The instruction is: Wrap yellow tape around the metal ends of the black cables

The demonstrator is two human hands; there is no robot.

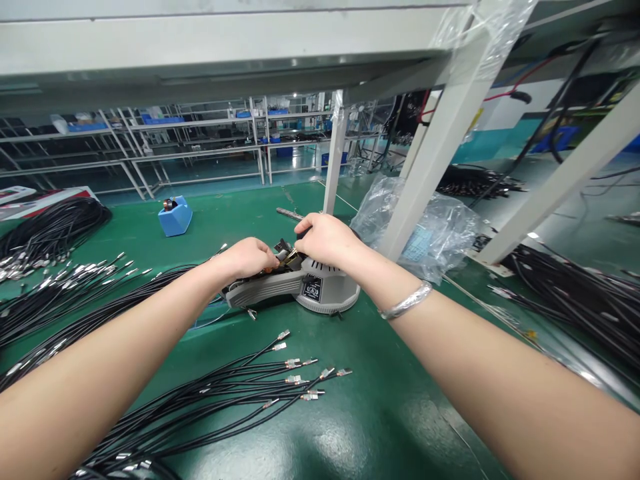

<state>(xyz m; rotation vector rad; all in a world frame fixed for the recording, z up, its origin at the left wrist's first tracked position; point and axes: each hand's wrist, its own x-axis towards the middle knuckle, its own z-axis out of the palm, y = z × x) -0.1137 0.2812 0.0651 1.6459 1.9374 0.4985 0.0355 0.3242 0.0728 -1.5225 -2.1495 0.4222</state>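
Note:
A grey bench device (270, 291) with a rounded right end and a black label stands on the green tabletop. My left hand (249, 257) is closed at the device's upper left, its fingertips pinched beside a small copper-coloured bit; what they hold is too small to make out. Over the top of the device, my right hand (326, 239) curls its fingers by a dark part and a brass-coloured piece. Whether it grips either one is hidden. Closer to me lies a bundle of black cables (220, 393) with metal and clear-tipped ends pointing right.
More black cables (55, 220) are piled on the left, and others (575, 300) on the right. A blue holder (175, 217) stands behind the device. White posts (425, 140) and a clear plastic bag (435, 220) are at the right. A shelf beam (225, 40) crosses overhead.

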